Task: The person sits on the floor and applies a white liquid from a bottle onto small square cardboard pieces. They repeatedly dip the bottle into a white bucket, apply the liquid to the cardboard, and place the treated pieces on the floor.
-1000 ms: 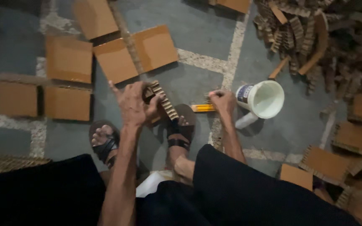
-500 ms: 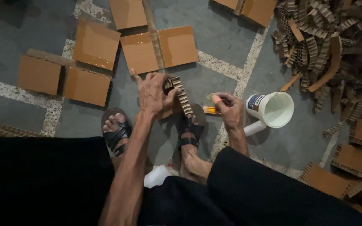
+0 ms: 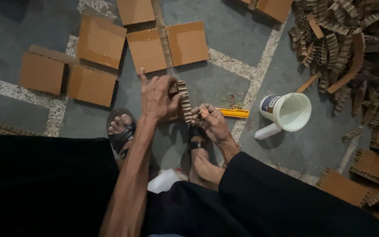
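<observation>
The left hand has its grip closed around a strip of corrugated cardboard, thumb on the near side and fingers wrapped behind, with the forefinger sticking up free. The strip stands nearly on end, its toothed edge facing the right hand. That hand's grip is narrow: fingertips pinched together on a small scrap of cardboard right against the lower end of the strip, touching it.

Taking the white tub as the landmark: the strip and both hands are to its left, above the floor. One yellow tool lies flat on the floor between the right hand and the tub, partly hidden by the fingers. Further left and up from the tub lie six flat cardboard squares in a loose cluster. Above and to the right of the tub is one big heap of corrugated strips, too tangled to count. Below and to the right of it lie more flat cardboard pieces. Two sandalled feet rest on the floor, down-left of the tub.
</observation>
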